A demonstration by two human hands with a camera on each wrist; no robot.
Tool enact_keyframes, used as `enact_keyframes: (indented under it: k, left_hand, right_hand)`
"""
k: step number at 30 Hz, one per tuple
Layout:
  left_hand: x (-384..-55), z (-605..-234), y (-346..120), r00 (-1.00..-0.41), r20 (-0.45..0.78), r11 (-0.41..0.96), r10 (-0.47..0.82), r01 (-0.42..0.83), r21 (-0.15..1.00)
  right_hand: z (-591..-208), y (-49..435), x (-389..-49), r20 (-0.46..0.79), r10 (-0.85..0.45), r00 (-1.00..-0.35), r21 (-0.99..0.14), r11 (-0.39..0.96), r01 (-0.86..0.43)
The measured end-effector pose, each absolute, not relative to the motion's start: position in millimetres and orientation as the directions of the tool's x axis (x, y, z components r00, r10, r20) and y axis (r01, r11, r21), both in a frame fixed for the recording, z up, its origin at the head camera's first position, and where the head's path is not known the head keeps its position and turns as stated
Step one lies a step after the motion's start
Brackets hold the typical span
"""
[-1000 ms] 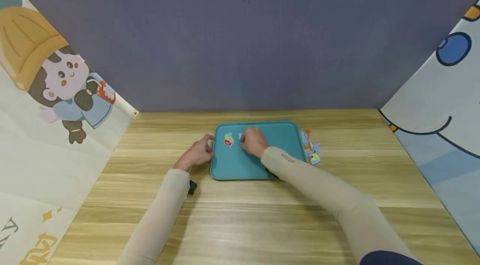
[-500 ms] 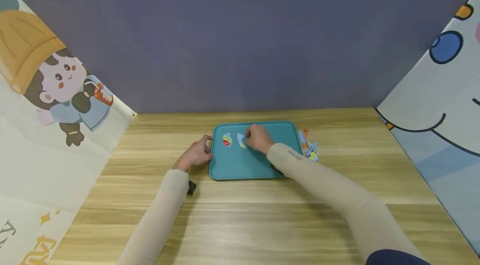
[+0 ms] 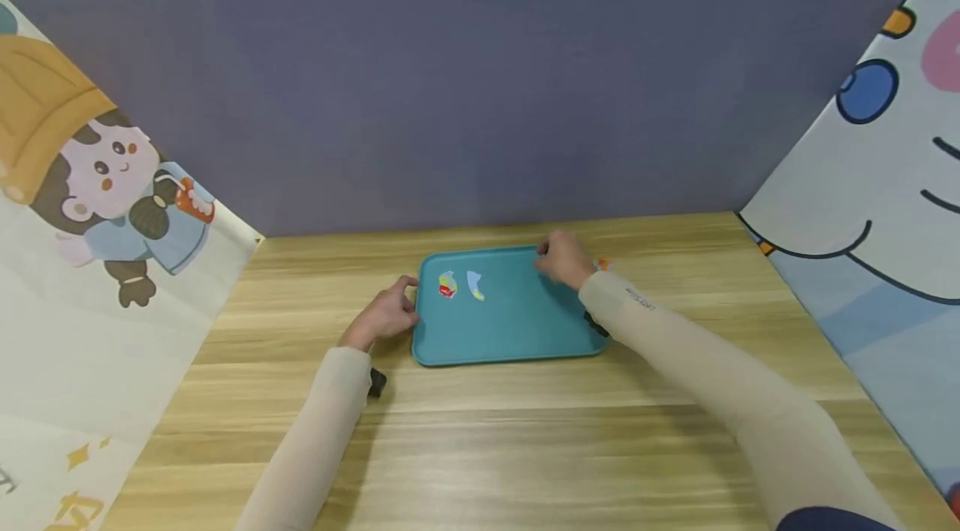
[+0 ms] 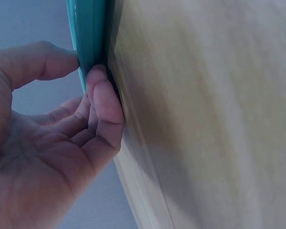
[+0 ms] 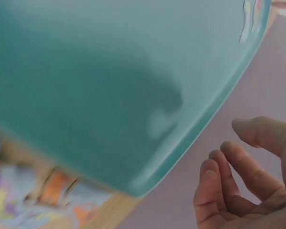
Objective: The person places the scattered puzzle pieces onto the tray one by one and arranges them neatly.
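I'm seeing left hand (image 3: 381, 317) pinching left rim of tray (image 3: 510, 331); red-yellow piece (image 3: 447, 285) and pale-blue piece (image 3: 476, 286) lying inside, leftward; loose pieces (image 5: 55, 188) lying right, on surface (image 3: 480, 448); right hand (image 3: 564, 258), released, hovering near far rim.

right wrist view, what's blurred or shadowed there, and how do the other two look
Right wrist: the printed pieces at lower left are blurred, and the tray carries a soft dark patch, shadow or reflection; left wrist: the grain of the table is soft, with a dim shadow beside the left hand; head: pale sheen on the near table, shadow beside the left sleeve.
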State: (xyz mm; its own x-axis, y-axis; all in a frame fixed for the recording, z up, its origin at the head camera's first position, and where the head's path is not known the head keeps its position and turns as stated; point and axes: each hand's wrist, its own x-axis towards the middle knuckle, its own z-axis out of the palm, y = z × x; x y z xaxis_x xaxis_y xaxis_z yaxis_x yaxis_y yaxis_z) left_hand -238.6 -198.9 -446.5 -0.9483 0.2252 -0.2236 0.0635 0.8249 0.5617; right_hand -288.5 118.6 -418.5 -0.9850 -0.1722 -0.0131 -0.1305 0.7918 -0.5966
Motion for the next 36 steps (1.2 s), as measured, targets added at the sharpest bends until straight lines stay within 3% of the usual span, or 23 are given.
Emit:
enact_keyframes:
  k: [12,26,36]
  left_hand:
    - [-236.5,-443.5,-199.1,-0.948,-0.222,0.816,0.229,0.063,0.575]
    - [-235.2,-440.8,-197.1,-0.947,-0.232,0.822,0.220,0.052,0.567]
    - [-238.0,-442.7,-198.4,-0.945,-0.230,0.821,0.233,0.065,0.567]
  right_hand:
    - [-418.5,175.6,-289.6,0.007,-0.105,-0.994,-0.605,0.791,-0.088]
    - [-427.5,208.8,-286.8,-0.133,-0.062,-0.989,-0.529,0.848,0.018]
    - [-438.7,210.6,-287.8,-0.157,-0.160,-0.975,-0.473,0.878,-0.068]
